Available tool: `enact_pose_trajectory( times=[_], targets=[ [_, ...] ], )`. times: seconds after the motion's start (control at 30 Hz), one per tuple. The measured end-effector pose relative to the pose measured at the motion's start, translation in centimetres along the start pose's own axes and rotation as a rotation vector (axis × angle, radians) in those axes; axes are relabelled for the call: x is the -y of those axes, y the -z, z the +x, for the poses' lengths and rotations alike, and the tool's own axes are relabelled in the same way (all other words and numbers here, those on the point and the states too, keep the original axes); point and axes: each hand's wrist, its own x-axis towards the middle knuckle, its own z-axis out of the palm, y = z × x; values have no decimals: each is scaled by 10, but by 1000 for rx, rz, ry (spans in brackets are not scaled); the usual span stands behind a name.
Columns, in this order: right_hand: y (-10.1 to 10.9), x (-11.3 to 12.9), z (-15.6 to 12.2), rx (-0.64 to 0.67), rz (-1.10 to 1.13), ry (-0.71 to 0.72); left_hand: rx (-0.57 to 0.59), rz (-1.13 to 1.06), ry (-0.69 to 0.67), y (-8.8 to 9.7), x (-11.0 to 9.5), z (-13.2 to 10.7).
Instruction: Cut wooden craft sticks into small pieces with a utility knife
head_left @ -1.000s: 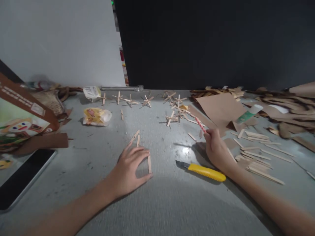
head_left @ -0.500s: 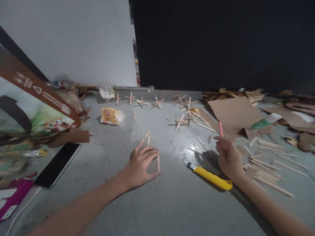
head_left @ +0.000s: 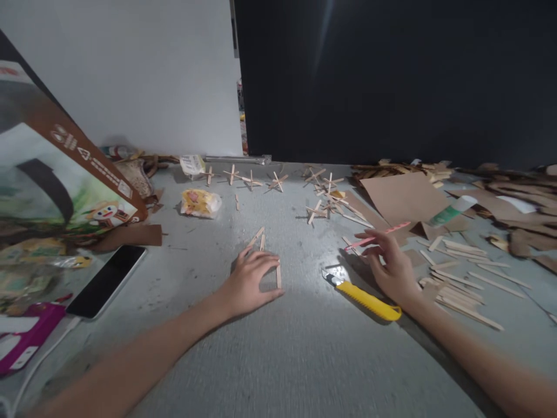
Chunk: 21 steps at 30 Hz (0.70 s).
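Observation:
My left hand (head_left: 250,281) rests on the grey table with a short wooden craft stick piece (head_left: 279,277) between its thumb and fingertips. Just past its knuckles, two more stick pieces (head_left: 262,239) lie with their far ends close together, partly hidden by the fingers. A slim pink-red pencil (head_left: 378,235) is held in my right hand (head_left: 389,264), which hovers above the table, the pencil lying nearly level and pointing left. Below that hand lies a yellow utility knife (head_left: 368,299) with its blade out. One pale stick (head_left: 349,244) shows partly behind the pencil.
Loose craft sticks (head_left: 467,310) are spread at the right. Several crossed-stick pieces (head_left: 275,181) stand along the back. Cardboard (head_left: 400,197) and a green-white tube (head_left: 455,210) lie back right. A phone (head_left: 107,281), a purple device (head_left: 32,337) and a printed bag (head_left: 65,168) are left.
My right hand has turned the pencil from nearly upright to nearly level and moved slightly left. My left hand stays on the stick piece. The whole view has shifted a little.

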Motion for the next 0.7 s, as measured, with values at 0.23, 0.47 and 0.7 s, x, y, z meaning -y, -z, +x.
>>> enact_pose_trajectory(
  times=[0.23, 0.47, 0.7],
  targets=[
    [-2, 7, 3, -14, 4, -40, 17, -8, 20, 0, -2, 1],
    [-1, 15, 7, -28, 25, -69, 25, 12, 26, 1, -2, 0],
    [-3, 10, 6, -60, -3, -55, 26, -7, 32, -1, -3, 0]
  ],
)
